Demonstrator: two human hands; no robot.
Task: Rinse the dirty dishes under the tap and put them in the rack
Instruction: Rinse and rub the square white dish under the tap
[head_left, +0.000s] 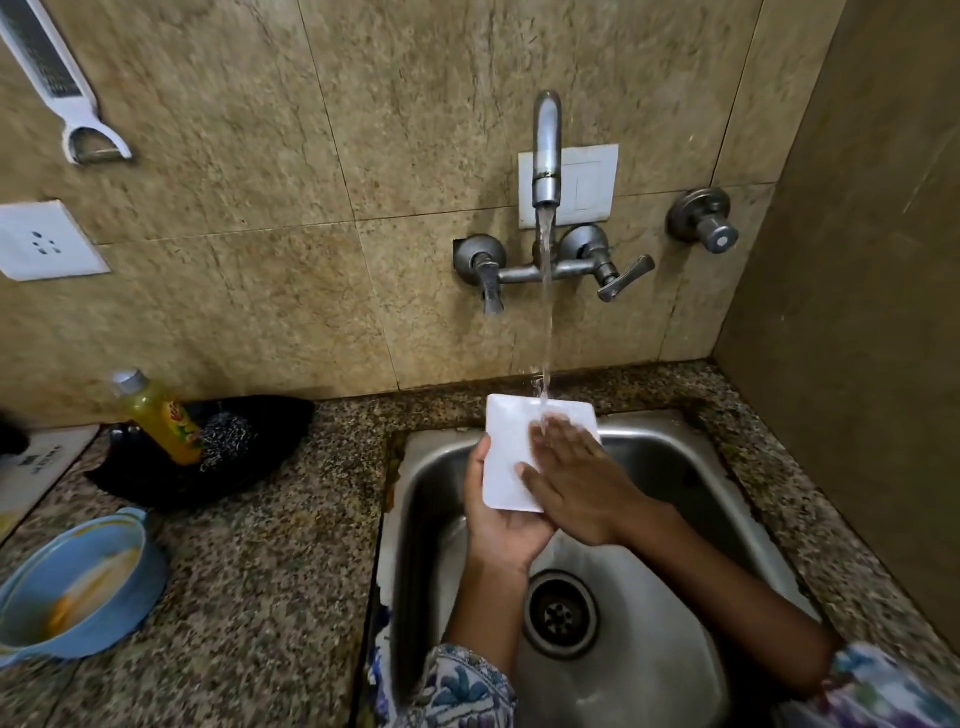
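Nearest, two patterned sleeves (457, 691) are entering from the bottom edge, with both forearms reaching over the steel sink (675, 519), whose drain (560, 614) is lying just beyond them. On the speckled counter (270, 571) at near left, a blue bowl (72, 592) with orange residue inside is sitting well apart from the sink. Above the basin, the left hand (501, 525) is cupping a white square dish (519, 457) from beneath, thumb curling up its left edge. The right hand (582, 483) is lying flat on the dish's upper face, fingers straight and pressing against it. Water is falling from the tap (547, 150) onto the dish's far edge and the right fingertips. Farther left, a yellow soap bottle (156, 415) is leaning in a black holder (234, 467) beside a steel scrubber (226, 441). On the far tiled wall, a white grater (52, 78) is hanging at upper left, above a white socket (44, 241).
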